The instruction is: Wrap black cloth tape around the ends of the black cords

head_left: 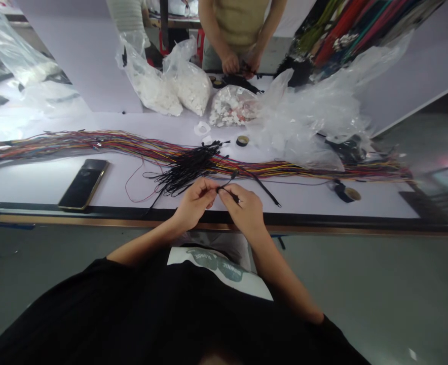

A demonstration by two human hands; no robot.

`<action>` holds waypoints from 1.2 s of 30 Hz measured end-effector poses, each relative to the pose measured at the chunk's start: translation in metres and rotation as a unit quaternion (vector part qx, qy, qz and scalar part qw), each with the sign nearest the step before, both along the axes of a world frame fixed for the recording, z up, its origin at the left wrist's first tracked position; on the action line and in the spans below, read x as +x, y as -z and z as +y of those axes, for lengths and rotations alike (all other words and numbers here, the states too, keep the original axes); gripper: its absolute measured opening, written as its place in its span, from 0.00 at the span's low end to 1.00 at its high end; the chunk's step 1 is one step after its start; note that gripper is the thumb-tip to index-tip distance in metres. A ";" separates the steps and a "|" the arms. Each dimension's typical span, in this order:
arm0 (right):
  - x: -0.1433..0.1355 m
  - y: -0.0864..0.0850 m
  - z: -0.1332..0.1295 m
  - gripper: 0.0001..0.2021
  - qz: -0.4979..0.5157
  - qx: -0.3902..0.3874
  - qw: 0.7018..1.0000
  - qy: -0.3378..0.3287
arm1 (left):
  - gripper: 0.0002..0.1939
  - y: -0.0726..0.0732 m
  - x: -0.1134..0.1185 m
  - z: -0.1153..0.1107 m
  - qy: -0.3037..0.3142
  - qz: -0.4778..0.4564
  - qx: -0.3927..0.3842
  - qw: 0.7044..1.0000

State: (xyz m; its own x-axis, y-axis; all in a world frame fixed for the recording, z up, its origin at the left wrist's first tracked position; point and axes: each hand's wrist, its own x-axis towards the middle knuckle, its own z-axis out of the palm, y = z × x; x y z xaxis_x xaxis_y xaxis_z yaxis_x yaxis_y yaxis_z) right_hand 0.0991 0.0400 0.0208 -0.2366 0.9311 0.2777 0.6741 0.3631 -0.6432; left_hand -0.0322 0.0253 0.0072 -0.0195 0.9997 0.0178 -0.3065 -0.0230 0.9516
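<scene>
White workbench (30, 185), coloured wires (144, 145) bundled across it; at the near edge my left hand (194, 203) and right hand (246, 210) almost meet, fingertips pinched close on a thin black cable (227, 181); just beyond lies a pile of black cables (188, 170).

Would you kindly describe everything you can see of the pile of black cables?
The pile of black cables is a loose heap of thin strands, seemingly plastic-sheathed, with loops at the near left and chunkier tips at the far end. It lies slantwise across multicoloured wires on the white tabletop, just beyond the left hand; whether they touch is unclear.
</scene>
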 end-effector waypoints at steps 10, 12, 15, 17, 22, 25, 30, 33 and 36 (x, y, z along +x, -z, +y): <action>0.001 -0.008 -0.001 0.13 -0.116 0.012 0.993 -0.006 | 0.09 0.006 0.001 0.004 -0.017 -0.028 0.013 0.999; 0.004 -0.010 0.000 0.14 -0.160 0.027 0.986 -0.023 | 0.11 0.005 0.003 0.005 0.000 -0.054 0.004 0.999; 0.009 -0.008 0.002 0.19 -0.192 0.061 0.978 -0.047 | 0.14 0.005 0.006 0.006 0.018 -0.101 -0.013 0.995; 0.010 -0.003 0.005 0.18 -0.174 0.096 0.978 -0.057 | 0.19 0.005 0.006 0.007 0.020 -0.139 -0.038 0.989; 0.008 0.021 0.013 0.14 0.027 0.152 0.984 -0.093 | 0.17 0.009 0.001 0.013 0.155 -0.210 -0.147 0.954; 0.008 0.029 0.016 0.12 0.220 0.064 0.964 -0.137 | 0.16 0.010 -0.001 0.016 0.256 -0.221 -0.181 0.923; 0.011 0.021 0.014 0.10 0.354 -0.072 0.910 -0.204 | 0.15 0.009 0.006 0.016 0.217 -0.203 -0.117 0.947; 0.011 0.013 0.010 0.07 0.359 -0.045 0.928 -0.087 | 0.12 0.008 0.005 0.014 0.140 -0.164 -0.048 0.975; 0.011 0.004 0.006 0.10 0.264 -0.004 0.964 -0.005 | 0.09 0.005 -0.003 0.013 0.119 -0.101 -0.007 0.988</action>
